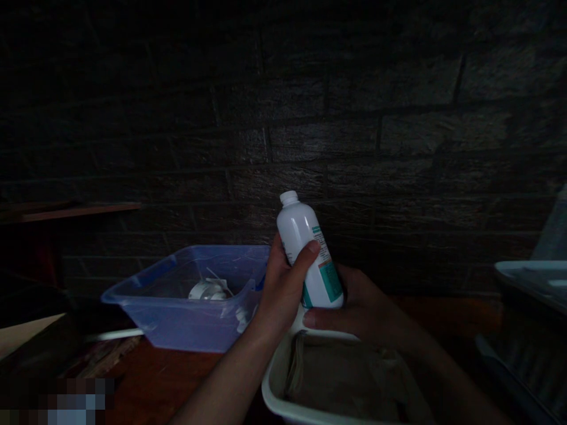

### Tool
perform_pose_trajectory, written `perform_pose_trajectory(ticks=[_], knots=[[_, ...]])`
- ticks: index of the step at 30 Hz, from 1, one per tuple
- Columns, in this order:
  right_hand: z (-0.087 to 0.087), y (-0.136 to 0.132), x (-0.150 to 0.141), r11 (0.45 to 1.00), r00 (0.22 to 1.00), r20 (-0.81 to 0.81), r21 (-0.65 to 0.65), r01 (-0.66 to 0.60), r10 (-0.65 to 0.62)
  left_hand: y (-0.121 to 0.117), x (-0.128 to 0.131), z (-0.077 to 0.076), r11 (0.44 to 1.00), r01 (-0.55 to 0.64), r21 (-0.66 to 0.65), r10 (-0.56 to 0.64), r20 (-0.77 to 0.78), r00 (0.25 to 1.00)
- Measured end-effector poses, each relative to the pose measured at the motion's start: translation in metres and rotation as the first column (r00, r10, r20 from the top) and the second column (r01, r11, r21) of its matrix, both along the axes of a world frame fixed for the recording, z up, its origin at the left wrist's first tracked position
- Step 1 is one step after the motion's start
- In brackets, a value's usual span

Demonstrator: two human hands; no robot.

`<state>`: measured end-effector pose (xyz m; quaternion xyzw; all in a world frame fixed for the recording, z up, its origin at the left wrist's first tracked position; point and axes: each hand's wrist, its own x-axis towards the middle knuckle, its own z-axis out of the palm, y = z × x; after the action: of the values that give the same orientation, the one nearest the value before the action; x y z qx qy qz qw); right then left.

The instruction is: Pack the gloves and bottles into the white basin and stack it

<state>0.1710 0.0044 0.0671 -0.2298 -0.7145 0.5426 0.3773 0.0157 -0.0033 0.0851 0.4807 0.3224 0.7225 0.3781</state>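
A white plastic bottle with a white cap and a teal label is held upright, slightly tilted, in the middle of the view. My left hand wraps round its left side, thumb across the front. My right hand cups its base from the right, fingers curled under it. Both hands hover over the near rim of a white tub.
The white tub holds something brownish, cloth or liquid. A clear blue plastic bin with small white items stands at left on a reddish-brown table. A dark brick wall is behind. Another pale container sits at right.
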Motion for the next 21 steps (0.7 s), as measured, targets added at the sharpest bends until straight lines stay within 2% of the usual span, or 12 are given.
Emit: perform_pose_trajectory(ticks=[5,7,10,18,21], knots=[[0.006,-0.007,0.0,0.974,0.975,-0.09,-0.086,-0.208,0.201,-0.002,0.001,0.001,0.996,0.084,-0.022,-0.081,0.11,0.991],[0.007,-0.008,0.001,0.962,0.964,-0.106,-0.097,-0.254,0.244,-0.003,0.001,0.001,0.994,0.105,-0.02,-0.102,0.127,0.987],[0.005,-0.007,0.001,0.967,0.968,-0.107,-0.093,-0.239,0.228,-0.004,0.002,0.001,0.994,0.111,-0.015,-0.108,0.117,0.987],[-0.005,-0.001,-0.005,0.996,0.991,-0.099,-0.01,-0.088,0.087,-0.002,-0.002,0.002,0.998,0.058,-0.023,-0.058,0.012,0.998],[-0.003,-0.001,-0.007,0.995,0.989,-0.105,0.004,-0.103,0.103,0.0,-0.003,0.002,0.999,0.046,-0.025,-0.046,-0.006,0.999]])
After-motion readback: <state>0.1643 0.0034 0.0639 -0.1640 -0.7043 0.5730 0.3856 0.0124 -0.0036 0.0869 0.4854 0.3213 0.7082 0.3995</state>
